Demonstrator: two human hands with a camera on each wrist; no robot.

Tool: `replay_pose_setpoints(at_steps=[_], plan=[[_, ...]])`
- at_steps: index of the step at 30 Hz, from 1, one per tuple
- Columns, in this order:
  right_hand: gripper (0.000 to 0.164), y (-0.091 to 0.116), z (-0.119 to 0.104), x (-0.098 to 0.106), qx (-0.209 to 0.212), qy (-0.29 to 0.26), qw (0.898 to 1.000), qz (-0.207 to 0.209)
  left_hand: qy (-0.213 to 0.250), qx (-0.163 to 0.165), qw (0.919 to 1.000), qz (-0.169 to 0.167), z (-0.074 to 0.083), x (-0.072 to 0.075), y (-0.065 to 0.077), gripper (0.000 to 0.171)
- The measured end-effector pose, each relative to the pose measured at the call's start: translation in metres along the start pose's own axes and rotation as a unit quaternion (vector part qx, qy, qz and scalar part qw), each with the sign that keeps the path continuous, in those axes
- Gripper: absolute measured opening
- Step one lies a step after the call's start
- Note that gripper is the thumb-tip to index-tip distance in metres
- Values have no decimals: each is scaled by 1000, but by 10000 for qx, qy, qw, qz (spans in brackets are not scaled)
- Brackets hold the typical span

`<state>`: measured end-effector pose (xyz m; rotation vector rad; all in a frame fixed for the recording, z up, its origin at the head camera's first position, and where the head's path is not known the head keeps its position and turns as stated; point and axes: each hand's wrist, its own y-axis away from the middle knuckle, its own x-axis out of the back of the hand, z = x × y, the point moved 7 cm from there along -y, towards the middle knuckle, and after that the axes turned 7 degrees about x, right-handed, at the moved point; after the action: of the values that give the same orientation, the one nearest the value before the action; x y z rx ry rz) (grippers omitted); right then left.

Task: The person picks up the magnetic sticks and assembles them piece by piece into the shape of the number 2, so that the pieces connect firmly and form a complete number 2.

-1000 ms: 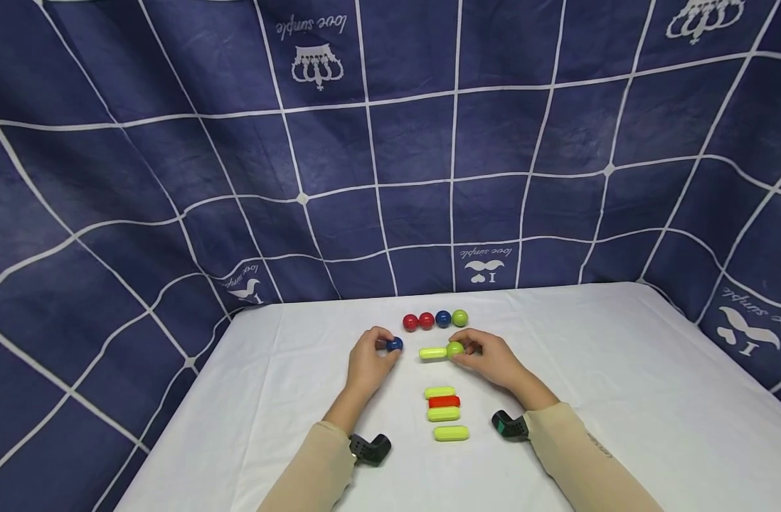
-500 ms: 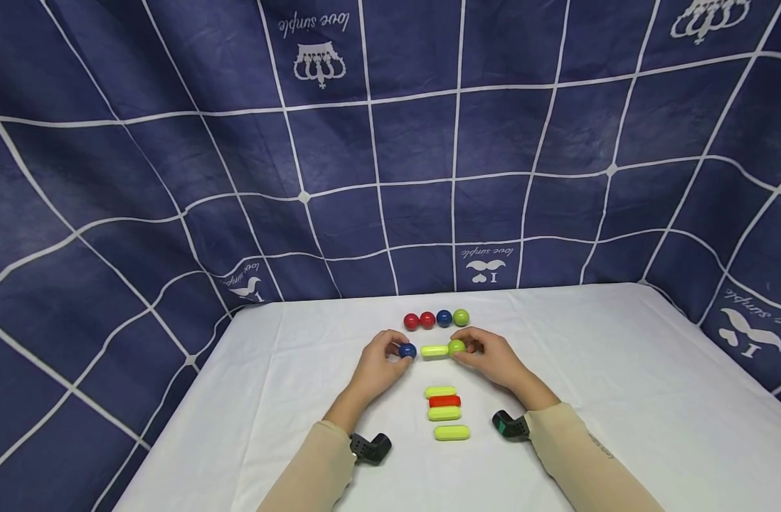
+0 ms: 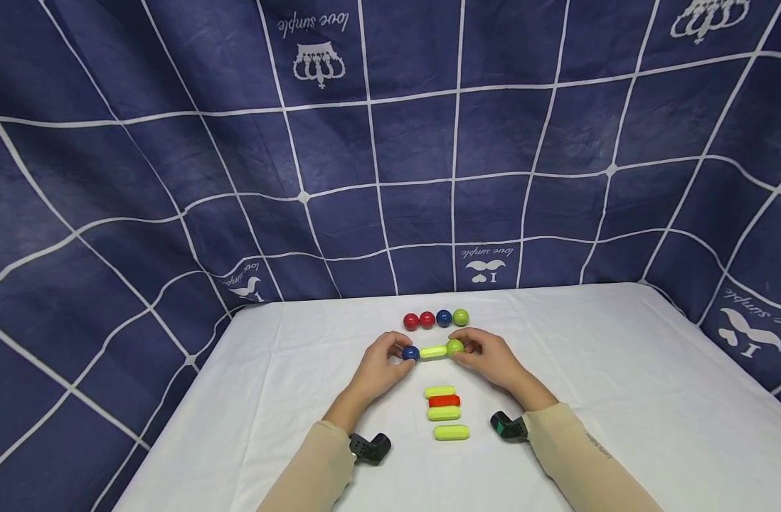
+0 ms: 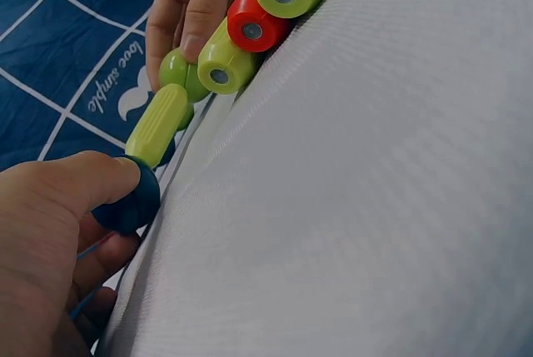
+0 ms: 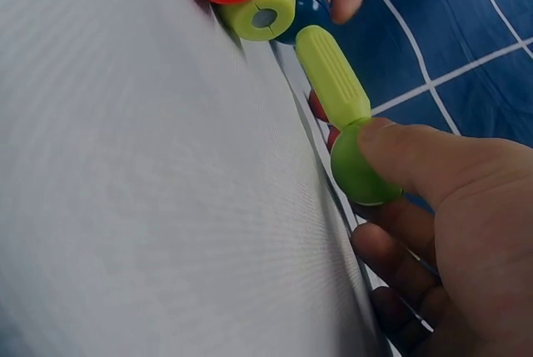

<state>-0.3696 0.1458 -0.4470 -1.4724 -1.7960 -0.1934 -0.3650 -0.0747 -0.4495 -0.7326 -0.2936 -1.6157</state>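
My left hand (image 3: 379,361) pinches a dark blue ball (image 3: 410,353) between thumb and fingers. Opposite it, my right hand (image 3: 493,357) pinches a green ball (image 3: 454,347). A yellow-green rod (image 3: 433,352) spans the two balls and touches both, making one straight piece. In the left wrist view the thumb lies on the blue ball (image 4: 129,200), and the rod (image 4: 156,126) runs from it to the green ball. The right wrist view has the green ball (image 5: 360,167) under the thumb, with the rod (image 5: 333,78) reaching toward the blue one.
Behind the hands stands a row of two red balls (image 3: 419,321), a blue ball (image 3: 444,318) and a green ball (image 3: 461,317). Nearer lie yellow-green rods (image 3: 451,432) and a red rod (image 3: 444,401) on the white tablecloth (image 3: 288,398). A blue checked curtain (image 3: 422,142) hangs behind.
My left hand has moved right with the blue ball until it meets the rod's left end. The right hand stays nearly in place, holding the green ball.
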Motion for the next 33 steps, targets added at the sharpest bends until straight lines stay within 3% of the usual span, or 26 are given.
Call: replay_pose_setpoints(at_steps=[13, 22, 33], plan=[[34, -1, -5, 3, 128, 254, 9996, 27, -31, -71, 10000, 40, -1, 1, -2, 29], [29, 0, -25, 32, 269, 345, 9982, 399, 8, 38, 10000, 31, -4, -2, -4, 28], [19, 32, -45, 7, 586, -201, 9949, -800, -110, 188, 9998, -23, -3, 0, -3, 29]])
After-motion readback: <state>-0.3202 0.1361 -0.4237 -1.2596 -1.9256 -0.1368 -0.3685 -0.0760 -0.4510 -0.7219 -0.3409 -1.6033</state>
